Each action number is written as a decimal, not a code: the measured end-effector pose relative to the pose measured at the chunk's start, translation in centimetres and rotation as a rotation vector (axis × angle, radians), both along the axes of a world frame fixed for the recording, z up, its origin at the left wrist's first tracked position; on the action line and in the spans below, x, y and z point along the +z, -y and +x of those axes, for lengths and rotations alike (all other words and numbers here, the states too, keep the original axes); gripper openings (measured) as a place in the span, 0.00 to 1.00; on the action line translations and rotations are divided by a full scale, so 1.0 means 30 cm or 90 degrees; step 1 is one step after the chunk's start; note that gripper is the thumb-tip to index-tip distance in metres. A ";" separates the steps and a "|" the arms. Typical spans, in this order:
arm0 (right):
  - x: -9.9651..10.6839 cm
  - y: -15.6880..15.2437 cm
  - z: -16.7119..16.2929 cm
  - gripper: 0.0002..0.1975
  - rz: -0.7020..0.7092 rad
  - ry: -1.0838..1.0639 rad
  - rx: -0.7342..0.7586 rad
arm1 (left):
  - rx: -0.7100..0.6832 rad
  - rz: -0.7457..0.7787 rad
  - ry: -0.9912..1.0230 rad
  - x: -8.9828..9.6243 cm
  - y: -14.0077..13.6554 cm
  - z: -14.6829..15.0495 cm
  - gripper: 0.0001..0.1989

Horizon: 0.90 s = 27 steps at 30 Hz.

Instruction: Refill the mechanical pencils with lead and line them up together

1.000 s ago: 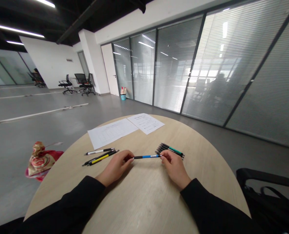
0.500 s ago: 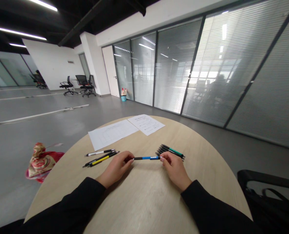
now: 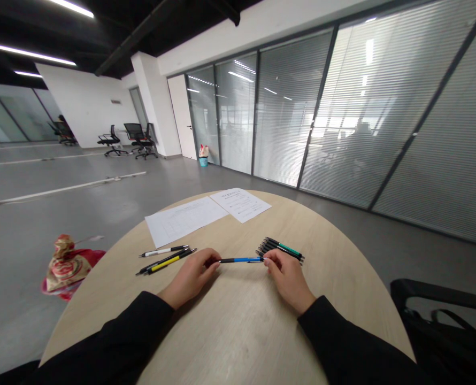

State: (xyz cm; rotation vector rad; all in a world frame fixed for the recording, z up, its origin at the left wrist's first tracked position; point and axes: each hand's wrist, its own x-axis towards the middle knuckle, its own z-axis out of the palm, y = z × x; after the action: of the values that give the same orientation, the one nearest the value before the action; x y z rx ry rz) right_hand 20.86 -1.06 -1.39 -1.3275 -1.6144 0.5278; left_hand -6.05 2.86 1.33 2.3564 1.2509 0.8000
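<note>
A blue and black pen (image 3: pixel 241 260) is stretched level between my two hands, over the middle of the table. My left hand (image 3: pixel 193 274) pinches its black end, and my right hand (image 3: pixel 288 275) pinches the other end, where the clip shows. Left of my left hand lie a white pen (image 3: pixel 163 251), a yellow pen (image 3: pixel 169 262) and a dark pen partly behind the yellow one. Just beyond my right hand is a row of several black pens with a green pen (image 3: pixel 289 249) among them; my fingers hide part of that row.
Two printed paper sheets (image 3: pixel 185 220) lie at the far side of the round wooden table (image 3: pixel 238 331). On the floor to the left sits a tied bag (image 3: pixel 67 267). A black chair (image 3: pixel 442 305) stands close on the right. Glass partitions run behind.
The blue pen has turned slightly about its length, so its clip looks thinner now. Both hands stay in the same place with their hold unchanged.
</note>
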 end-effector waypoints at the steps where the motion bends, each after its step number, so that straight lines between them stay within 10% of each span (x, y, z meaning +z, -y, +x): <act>1: -0.001 0.000 0.001 0.08 0.001 0.002 0.001 | 0.001 -0.001 -0.002 -0.001 0.000 0.000 0.09; 27: 0.001 0.000 0.002 0.10 0.005 0.032 0.016 | 0.000 -0.018 -0.014 0.006 0.003 0.000 0.09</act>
State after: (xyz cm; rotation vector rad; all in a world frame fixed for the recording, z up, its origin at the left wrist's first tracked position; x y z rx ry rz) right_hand 20.92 -1.06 -1.37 -1.3247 -1.6750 0.5065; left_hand -6.04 2.78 1.50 2.3487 1.2624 0.7540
